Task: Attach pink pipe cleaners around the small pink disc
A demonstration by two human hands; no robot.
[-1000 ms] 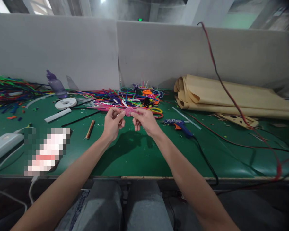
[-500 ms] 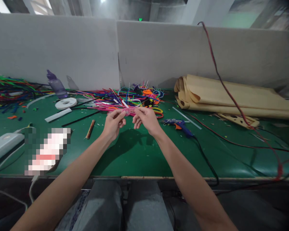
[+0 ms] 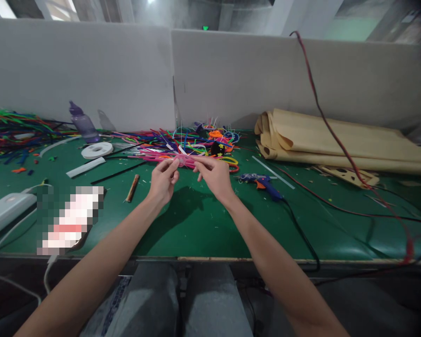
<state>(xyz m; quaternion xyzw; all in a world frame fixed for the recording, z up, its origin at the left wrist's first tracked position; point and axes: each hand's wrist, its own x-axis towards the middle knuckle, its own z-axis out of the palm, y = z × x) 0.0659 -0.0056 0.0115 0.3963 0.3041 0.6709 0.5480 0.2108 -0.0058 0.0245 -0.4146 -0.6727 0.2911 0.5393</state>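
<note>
My left hand point(image 3: 163, 180) pinches a small, round pink piece point(image 3: 181, 161) between thumb and forefinger. It looks like a coil of pink pipe cleaner, but the detail is too small to be sure. Just to its right is my right hand point(image 3: 214, 177), thumb and forefinger drawn together at the tips beside the pink piece. Whatever may be between those tips does not show. Behind both hands lies a heap of pink pipe cleaners point(image 3: 150, 155) mixed with other colours. A black piece with yellow flowers point(image 3: 217, 149) sits at the heap's right side.
A blue hot glue gun point(image 3: 266, 186) lies right of my hands, its cable trailing off the green table point(image 3: 210, 234). Rolled brown paper point(image 3: 337, 140) is at the back right. On the left are a tape roll point(image 3: 97, 150), a purple bottle point(image 3: 84, 124) and a blurred phone point(image 3: 70, 220).
My right hand's fingertips have drawn slightly away from the pink piece, and its forefinger is straighter. The left hand has shifted a little to the left with the piece.
</note>
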